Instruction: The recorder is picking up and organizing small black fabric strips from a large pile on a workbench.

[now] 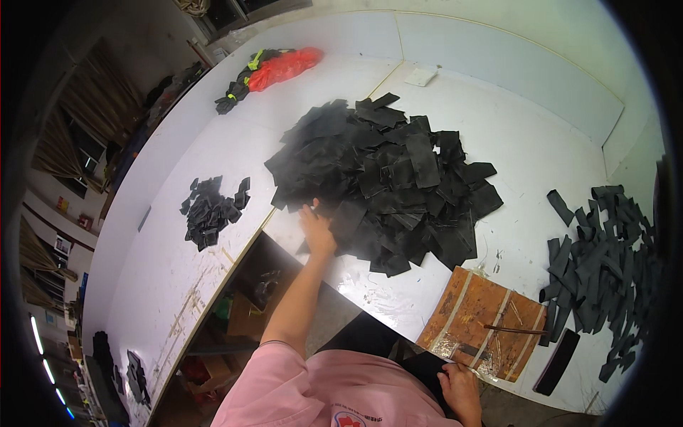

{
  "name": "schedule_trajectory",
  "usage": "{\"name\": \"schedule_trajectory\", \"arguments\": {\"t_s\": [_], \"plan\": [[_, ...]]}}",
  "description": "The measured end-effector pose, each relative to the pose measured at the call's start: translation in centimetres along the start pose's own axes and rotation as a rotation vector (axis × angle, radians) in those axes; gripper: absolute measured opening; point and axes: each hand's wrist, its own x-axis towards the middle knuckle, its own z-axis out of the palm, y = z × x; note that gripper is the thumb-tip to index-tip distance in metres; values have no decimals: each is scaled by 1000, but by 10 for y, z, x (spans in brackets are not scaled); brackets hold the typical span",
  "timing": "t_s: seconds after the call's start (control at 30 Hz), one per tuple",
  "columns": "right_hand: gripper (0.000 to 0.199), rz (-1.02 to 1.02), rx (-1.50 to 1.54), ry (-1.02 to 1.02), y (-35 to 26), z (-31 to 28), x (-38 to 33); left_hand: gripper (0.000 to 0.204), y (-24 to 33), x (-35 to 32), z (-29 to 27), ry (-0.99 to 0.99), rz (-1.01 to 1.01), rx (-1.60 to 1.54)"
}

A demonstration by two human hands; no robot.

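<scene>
A large heap of flat, dark rectangular fabric pieces (398, 171) lies in the middle of the white table. My left hand (318, 231) is at the heap's near left edge, its fingers partly bent. A slightly blurred black piece (347, 219) lies against the thumb side and seems to be in its grip. My right hand (461, 390) is low at the table's front edge, beside a brown board (484, 320) with pale tape strips. Its fingers are curled; what they hold, if anything, does not show clearly against the dark shape beside them.
A smaller pile of black pieces (210, 213) sits left. Folded dark strips (601, 263) are heaped at the right, near a black bar (557, 361). A thin brown rod (516, 330) crosses the board. Farther back lies a red plastic bag (284, 69). Low panels (498, 60) border the table.
</scene>
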Motion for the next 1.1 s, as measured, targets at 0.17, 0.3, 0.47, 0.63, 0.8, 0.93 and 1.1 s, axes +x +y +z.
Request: {"name": "schedule_trajectory", "arguments": {"t_s": [0.17, 0.3, 0.47, 0.63, 0.8, 0.93, 1.1], "plan": [[18, -55, 41, -61, -17, -16, 1, 41, 25, -12, -4, 96, -210, -566], [18, -25, 154, -40, -27, -33, 12, 47, 37, -35, -31, 134, -166, -74], [16, -140, 275, -43, -39, -41, 37, 19, 1, -47, -51, -39, -247, -183], [15, -212, 377, -205, -42, -37, 75, 9, -10, -36, -61, -88, -358, -260], [13, -173, 549, -326, -35, -34, 112, 10, 1, -17, -86, -2, -136, 18], [13, -110, 524, -397, -45, -40, 134, 32, 19, -8, -77, -70, -560, -245], [14, -40, 508, -428, -51, -45, 139, 34, 15, -39, -107, -221, -1083, -668]]}}
